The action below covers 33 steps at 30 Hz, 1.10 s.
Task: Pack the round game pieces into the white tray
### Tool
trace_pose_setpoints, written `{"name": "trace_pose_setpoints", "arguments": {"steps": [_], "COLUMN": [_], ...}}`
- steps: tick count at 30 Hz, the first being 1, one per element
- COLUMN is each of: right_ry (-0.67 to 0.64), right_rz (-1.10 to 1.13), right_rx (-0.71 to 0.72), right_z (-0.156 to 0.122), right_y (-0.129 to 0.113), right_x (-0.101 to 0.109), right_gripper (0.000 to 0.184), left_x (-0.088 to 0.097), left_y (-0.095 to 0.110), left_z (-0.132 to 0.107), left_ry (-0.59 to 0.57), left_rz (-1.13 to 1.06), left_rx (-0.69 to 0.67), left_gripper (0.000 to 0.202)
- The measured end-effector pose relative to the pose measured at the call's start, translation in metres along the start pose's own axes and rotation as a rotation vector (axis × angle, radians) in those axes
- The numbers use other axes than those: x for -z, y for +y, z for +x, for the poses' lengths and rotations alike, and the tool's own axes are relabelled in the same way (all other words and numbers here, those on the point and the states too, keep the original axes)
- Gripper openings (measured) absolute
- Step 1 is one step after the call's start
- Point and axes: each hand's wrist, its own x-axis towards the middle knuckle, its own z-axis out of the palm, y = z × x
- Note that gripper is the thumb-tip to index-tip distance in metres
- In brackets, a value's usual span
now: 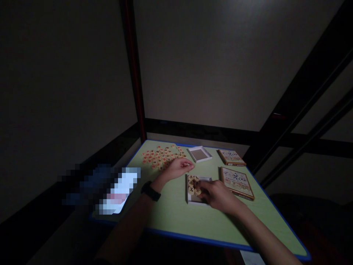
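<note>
Several round wooden xiangqi pieces (191, 189) lie in rows in the left part of a shallow white box tray (193, 202). My right hand (219, 195) reaches over that tray from the right, its fingers closed on a xiangqi piece among the others; the fingers partly cover it. My left hand (179, 168), with a dark band (150, 191) at the wrist, hovers just beyond the tray's far left corner. Its fingers are curled together, and whatever they hold is hidden. Beside it, many loose xiangqi pieces (156, 155) with red or dark characters are spread over the table.
A second shallow white tray (200, 154) stands at the back of the green, blue-edged table (176, 217). On the right lie two printed boxes, a farther one (231, 157) and a nearer one (237, 181). A bright, blurred-out screen (121, 191) is at the left edge.
</note>
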Motion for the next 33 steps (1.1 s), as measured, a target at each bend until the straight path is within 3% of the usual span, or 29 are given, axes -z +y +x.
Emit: {"name": "trace_pose_setpoints", "arguments": {"steps": [8, 13, 17, 20, 27, 30, 33], "right_ry": [-0.01, -0.018, 0.005, 0.057, 0.246, 0.238, 0.169], "right_rz": [0.02, 0.123, 0.167, 0.175, 0.172, 0.113, 0.011], "right_rx": [-0.024, -0.028, -0.029, -0.007, -0.01, 0.0, 0.047], "right_z": [0.001, 0.0, -0.001, -0.001, 0.005, 0.024, 0.063], "right_y": [0.002, 0.001, 0.001, 0.004, 0.016, 0.019, 0.019], "right_x": [-0.003, 0.001, 0.003, 0.002, 0.002, 0.01, 0.02], "right_gripper": [0.019, 0.014, 0.015, 0.012, 0.025, 0.024, 0.025], "left_x": [0.0, 0.02, 0.038, 0.041, 0.028, 0.026, 0.026], "left_y": [-0.001, 0.011, 0.016, 0.014, 0.011, 0.011, 0.01], "left_z": [0.003, 0.002, -0.001, -0.003, -0.009, -0.01, -0.009], "left_ry": [0.127, 0.527, 0.654, 0.629, 0.371, 0.3, 0.291], "left_rz": [0.175, 0.553, 0.746, 0.88, 1.129, 1.164, 1.17], "left_rx": [0.001, 0.219, 0.329, 0.348, 0.304, 0.308, 0.341], "left_gripper": [0.016, 0.017, 0.029, 0.03, 0.03, 0.03, 0.029]}}
